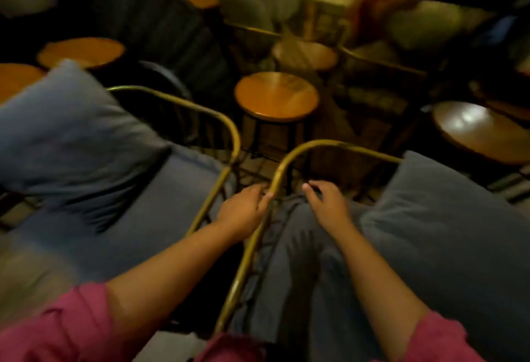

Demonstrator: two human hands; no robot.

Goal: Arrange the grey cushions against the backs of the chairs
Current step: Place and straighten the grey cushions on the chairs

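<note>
From the head view, a plump grey fabric cushion (68, 129) stands propped in the left brass-framed chair (226, 129), seemingly placed already. The other grey cushion (447, 218) leans at the right chair's (289, 160) far side. The left hand (243, 206) curls loosely around that chair's brass rail; the right hand (327, 204) presses spread fingers on the crumpled grey seat pad (289, 247). This second chair looks unfinished.

Two bare forearms, pink sleeves (71, 321) pushed up near elbows, no rings visible
</note>
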